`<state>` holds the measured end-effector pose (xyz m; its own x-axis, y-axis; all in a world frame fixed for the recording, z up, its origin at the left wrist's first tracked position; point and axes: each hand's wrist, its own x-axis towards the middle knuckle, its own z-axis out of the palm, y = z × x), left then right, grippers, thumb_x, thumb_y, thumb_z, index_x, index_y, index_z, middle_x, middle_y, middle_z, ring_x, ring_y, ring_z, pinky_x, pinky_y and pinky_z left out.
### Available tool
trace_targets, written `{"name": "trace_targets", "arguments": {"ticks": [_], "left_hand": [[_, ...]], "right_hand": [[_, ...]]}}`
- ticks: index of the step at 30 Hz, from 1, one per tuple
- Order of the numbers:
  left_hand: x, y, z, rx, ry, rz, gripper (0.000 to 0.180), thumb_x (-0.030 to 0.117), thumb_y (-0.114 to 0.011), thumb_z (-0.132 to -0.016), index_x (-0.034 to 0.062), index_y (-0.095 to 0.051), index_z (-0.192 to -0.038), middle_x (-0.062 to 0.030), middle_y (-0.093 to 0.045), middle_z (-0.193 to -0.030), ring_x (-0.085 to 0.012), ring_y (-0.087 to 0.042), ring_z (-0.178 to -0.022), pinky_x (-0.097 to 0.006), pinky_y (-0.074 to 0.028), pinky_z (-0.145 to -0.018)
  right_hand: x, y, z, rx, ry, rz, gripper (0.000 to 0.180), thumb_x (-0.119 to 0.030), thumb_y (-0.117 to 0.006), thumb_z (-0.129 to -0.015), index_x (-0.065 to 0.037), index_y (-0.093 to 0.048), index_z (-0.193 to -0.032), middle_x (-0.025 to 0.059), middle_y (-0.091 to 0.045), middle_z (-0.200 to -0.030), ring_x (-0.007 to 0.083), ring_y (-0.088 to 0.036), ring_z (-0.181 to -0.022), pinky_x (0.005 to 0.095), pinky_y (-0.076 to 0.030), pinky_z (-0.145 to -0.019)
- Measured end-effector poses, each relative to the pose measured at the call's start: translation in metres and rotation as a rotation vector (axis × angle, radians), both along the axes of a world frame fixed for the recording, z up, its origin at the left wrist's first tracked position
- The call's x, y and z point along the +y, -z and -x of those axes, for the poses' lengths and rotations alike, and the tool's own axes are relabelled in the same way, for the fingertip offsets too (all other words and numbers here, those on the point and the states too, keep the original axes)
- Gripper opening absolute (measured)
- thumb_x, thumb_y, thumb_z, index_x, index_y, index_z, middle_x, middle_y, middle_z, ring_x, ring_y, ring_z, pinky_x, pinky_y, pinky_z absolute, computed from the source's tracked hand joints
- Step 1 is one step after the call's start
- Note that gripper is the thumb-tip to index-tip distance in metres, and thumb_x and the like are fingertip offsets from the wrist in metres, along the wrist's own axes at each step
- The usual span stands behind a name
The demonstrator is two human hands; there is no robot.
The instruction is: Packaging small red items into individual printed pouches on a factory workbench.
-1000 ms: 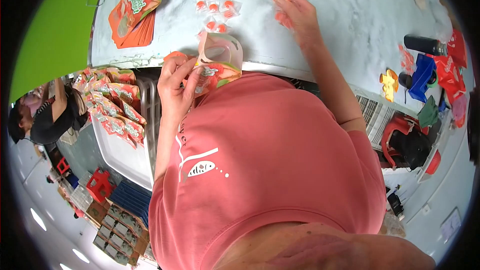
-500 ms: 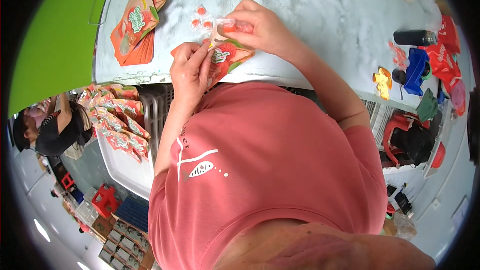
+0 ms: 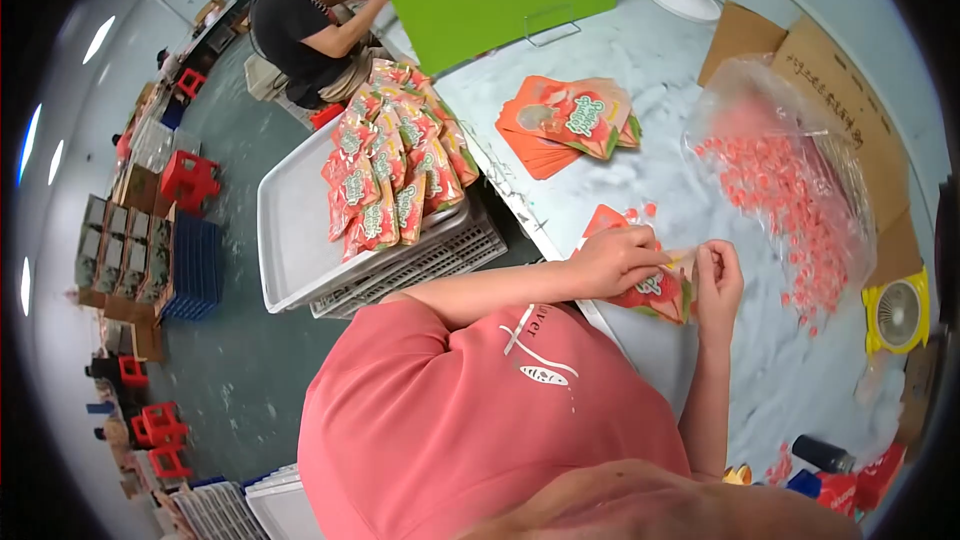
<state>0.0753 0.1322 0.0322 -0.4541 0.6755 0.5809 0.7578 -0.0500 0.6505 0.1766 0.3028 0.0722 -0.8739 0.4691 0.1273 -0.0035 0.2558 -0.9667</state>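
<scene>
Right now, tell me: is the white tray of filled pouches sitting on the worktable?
No, the white tray rests on a slatted crate beside the worktable.

The scene is brightly and evenly lit from overhead; long ceiling lamps (image 3: 27, 145) reflect as white streaks on the dark floor at the left rim. Shadows are soft and short. The pale table top (image 3: 640, 190) is near washed out, and the clear plastic bag (image 3: 790, 180) carries mild glare. Fisheye distortion bends straight edges strongly toward the black circular border. The centre is fairly sharp; the rim is smeared, perhaps from head movement.
</scene>
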Motion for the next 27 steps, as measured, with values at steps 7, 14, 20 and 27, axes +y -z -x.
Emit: {"name": "trace_targets", "arguments": {"ticks": [7,14,20,27], "left_hand": [[0.007,0.019,0.017,0.180,-0.042,0.082,0.027,0.006,-0.068,-0.075,0.0109,-0.070,-0.102,-0.0103,-0.061,-0.103,-0.0297,-0.058,-0.099,-0.039,-0.048,-0.078],[0.005,0.005,0.024,-0.272,0.035,0.022,0.020,-0.002,-0.069,-0.084,0.0009,-0.073,-0.103,-0.0054,-0.059,-0.089,-0.0139,-0.057,-0.077,-0.025,-0.047,-0.066],[0.011,0.016,0.017,-0.445,0.155,-0.010,0.019,-0.003,-0.069,-0.086,-0.0001,-0.073,-0.104,-0.0041,-0.059,-0.093,-0.0098,-0.055,-0.083,-0.021,-0.045,-0.067],[-0.006,0.007,0.025,-0.785,0.218,-0.113,0.016,-0.005,-0.064,-0.089,-0.0028,-0.070,-0.103,-0.0063,-0.059,-0.100,-0.0121,-0.060,-0.086,-0.023,-0.051,-0.073]], "right_hand": [[0.016,0.012,0.021,0.017,0.104,0.289,0.016,-0.015,-0.057,-0.097,-0.002,-0.067,-0.100,-0.0049,-0.052,-0.080,0.0048,-0.045,-0.073,0.0207,-0.037,-0.064],[0.008,-0.009,0.024,0.258,0.056,0.619,0.031,-0.023,-0.049,-0.102,0.004,-0.059,-0.115,0.0088,-0.060,-0.105,0.0172,-0.058,-0.098,0.0330,-0.047,-0.093],[0.017,-0.016,0.019,0.467,0.051,0.742,0.034,-0.023,-0.047,-0.103,0.006,-0.057,-0.116,0.0106,-0.059,-0.102,0.0206,-0.060,-0.090,0.0368,-0.049,-0.089],[0.032,-0.018,0.000,0.634,0.333,0.810,0.022,-0.025,-0.051,-0.101,-0.006,-0.060,-0.104,0.0065,-0.059,-0.088,0.0154,-0.057,-0.075,0.0288,-0.047,-0.070]]}}
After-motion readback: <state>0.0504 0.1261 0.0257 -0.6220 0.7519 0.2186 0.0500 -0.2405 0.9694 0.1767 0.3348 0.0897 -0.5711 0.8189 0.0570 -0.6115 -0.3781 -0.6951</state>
